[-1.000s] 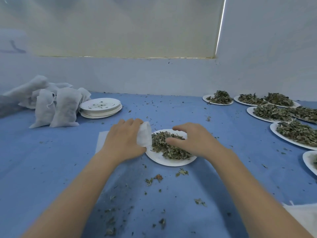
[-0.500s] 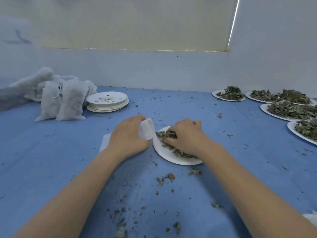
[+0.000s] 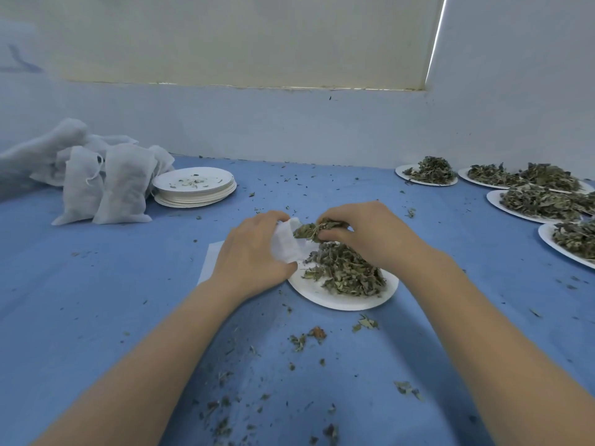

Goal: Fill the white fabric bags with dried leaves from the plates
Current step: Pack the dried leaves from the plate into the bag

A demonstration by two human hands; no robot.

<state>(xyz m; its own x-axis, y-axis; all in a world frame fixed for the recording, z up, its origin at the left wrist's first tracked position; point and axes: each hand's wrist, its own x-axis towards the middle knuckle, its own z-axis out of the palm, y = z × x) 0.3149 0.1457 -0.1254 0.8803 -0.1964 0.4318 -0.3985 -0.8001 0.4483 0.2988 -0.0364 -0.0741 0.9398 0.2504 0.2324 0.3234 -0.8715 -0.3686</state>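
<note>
Holding a white fabric bag (image 3: 286,241) by its mouth, the left hand (image 3: 254,255) kept the opening turned rightward toward the right hand (image 3: 370,235), which pinched a clump of dried leaves (image 3: 314,228) just at the bag's lip, above the plate (image 3: 325,292). The bag appeared to lie lengthwise toward the left, its body largely hidden beneath the left hand.

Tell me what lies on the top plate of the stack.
Only a few leaf crumbs lie on the stack of plates. The lower plates' faces are covered, so unseen.
</note>
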